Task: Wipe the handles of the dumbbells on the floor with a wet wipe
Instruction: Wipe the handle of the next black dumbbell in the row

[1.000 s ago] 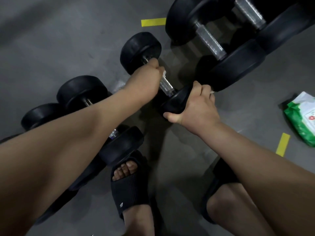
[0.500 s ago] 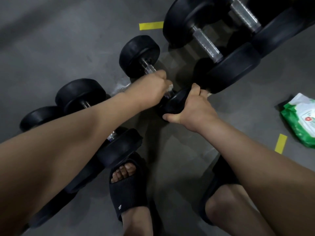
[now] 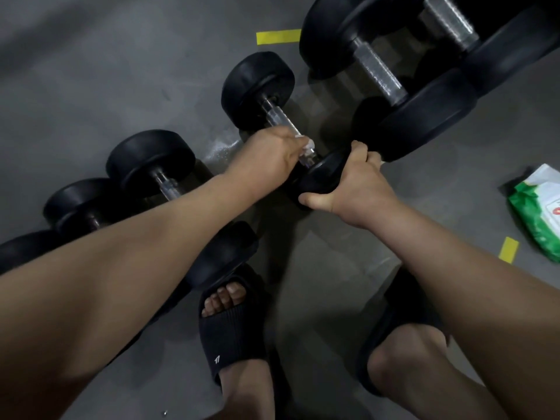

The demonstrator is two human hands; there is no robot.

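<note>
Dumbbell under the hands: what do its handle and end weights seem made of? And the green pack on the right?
Handle: bare metal, likely chromed steel; it glints silver. End weights: matte black, probably rubber coating; no sheen. Green pack: thin plastic film by the look, crumpled and printed.

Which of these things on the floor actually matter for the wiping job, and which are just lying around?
In the job: left hand holding the wet wipe on the dumbbell handle; right hand gripping that dumbbell's near head; neighbouring dumbbells; wipes pack.
Just there: yellow tape marks; black slippers.
</note>
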